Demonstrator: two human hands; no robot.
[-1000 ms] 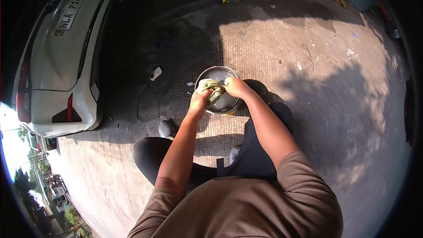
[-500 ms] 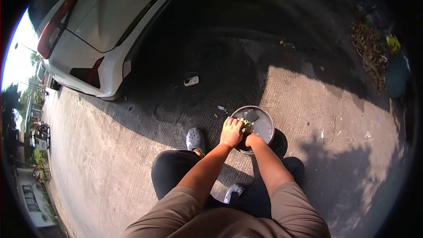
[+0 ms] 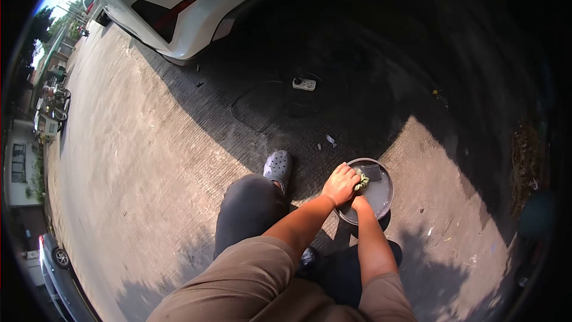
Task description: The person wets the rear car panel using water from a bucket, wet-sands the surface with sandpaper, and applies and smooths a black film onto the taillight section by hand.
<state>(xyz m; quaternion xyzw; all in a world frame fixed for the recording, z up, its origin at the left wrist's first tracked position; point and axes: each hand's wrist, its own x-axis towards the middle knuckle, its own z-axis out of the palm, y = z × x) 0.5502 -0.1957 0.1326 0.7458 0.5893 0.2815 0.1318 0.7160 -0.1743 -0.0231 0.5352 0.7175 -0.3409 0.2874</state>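
A round basin [image 3: 391,194] of cloudy water stands on the ground between my knees. Over its left side my left hand [image 3: 341,183] is closed on a bunched light-green cloth [image 3: 362,182]. My right hand [image 3: 359,203] reaches down into the basin just below the cloth, close to the left hand; its fingers are hidden. A dark, flat rectangular piece [image 3: 372,172] lies in the water by the far rim, beyond the cloth.
A white car [image 3: 202,18] is parked at the upper left. A white power strip [image 3: 304,84] with a cord lies on the shaded concrete ahead. Small white scraps [image 3: 331,140] lie near the basin. Dry leaves [image 3: 524,167] are heaped at the right edge. My grey clog [image 3: 277,166] is left of the basin.
The view has turned, so the car sits higher and the basin lies further right and lower. Both hands stay at the basin, the left still on the cloth.
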